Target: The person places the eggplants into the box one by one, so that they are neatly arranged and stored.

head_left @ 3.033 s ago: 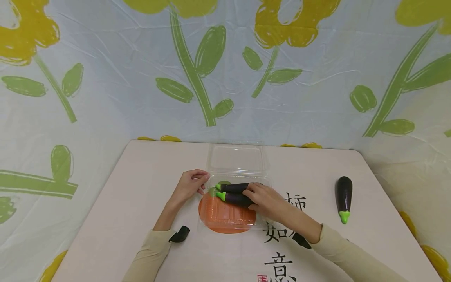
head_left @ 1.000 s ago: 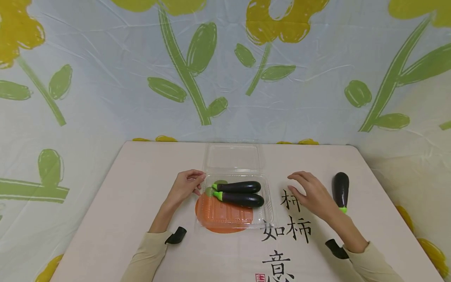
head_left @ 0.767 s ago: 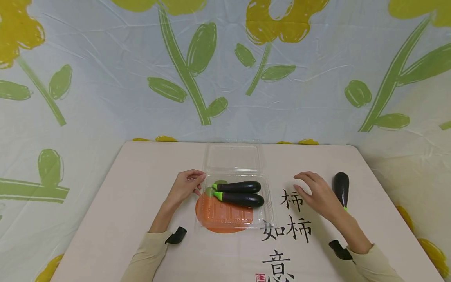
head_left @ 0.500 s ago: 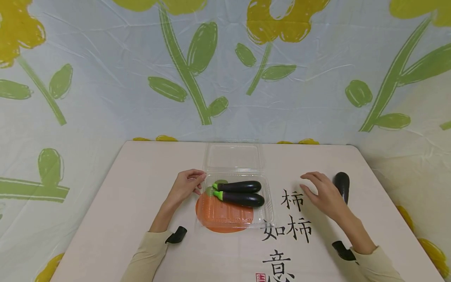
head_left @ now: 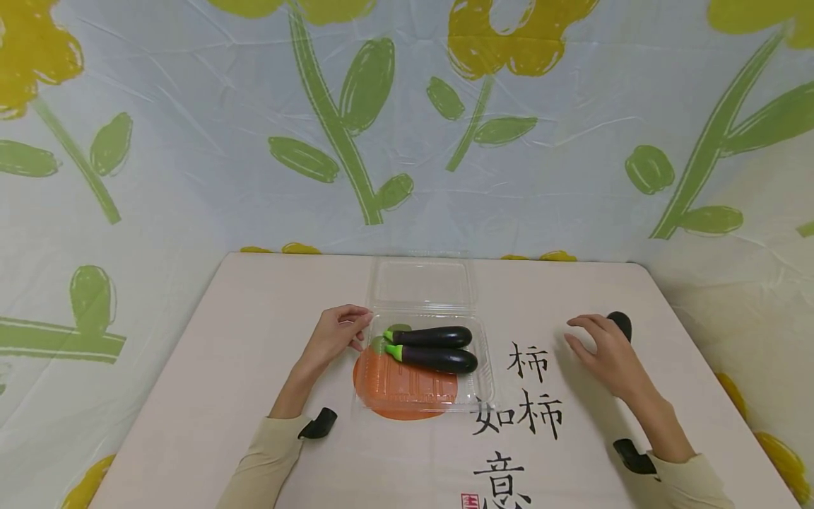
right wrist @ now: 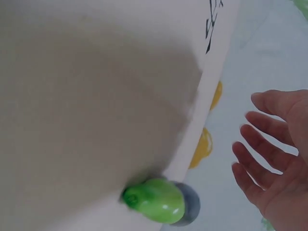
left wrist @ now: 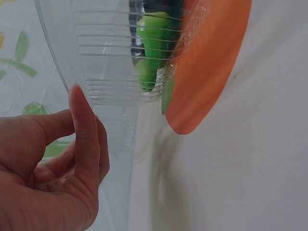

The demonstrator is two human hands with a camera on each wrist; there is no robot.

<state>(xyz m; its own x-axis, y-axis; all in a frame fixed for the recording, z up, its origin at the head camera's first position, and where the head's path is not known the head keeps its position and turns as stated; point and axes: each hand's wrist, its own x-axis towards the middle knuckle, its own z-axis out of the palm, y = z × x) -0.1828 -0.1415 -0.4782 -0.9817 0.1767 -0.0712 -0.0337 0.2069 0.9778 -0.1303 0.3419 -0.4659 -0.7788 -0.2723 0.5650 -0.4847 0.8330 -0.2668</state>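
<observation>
A clear hinged plastic container [head_left: 473, 392] stands on the table with its lid [head_left: 422, 283] laid back. Two eggplants lie side by side in it, the far eggplant [head_left: 439, 336] and the near eggplant [head_left: 439, 359], green stems to the left. At the container's back left corner, my left hand [head_left: 335, 336] pinches the rim; the left wrist view shows a fingertip at the edge. My right hand [head_left: 607, 353] is over the right side of the table, fingers spread and holding nothing. A third eggplant [head_left: 620, 324] is partly hidden behind it; its green stem end [right wrist: 161, 199] shows in the right wrist view.
The table [head_left: 273, 283] is covered in pale cloth with a printed orange persimmon [head_left: 407, 412] under the container and black characters [head_left: 528, 362] right of it. A flower-patterned curtain [head_left: 222, 141] hangs behind the table and at both sides.
My right hand let go of the near eggplant in the container, then moved right, and now covers much of the third eggplant. My left hand stays at the container's corner.
</observation>
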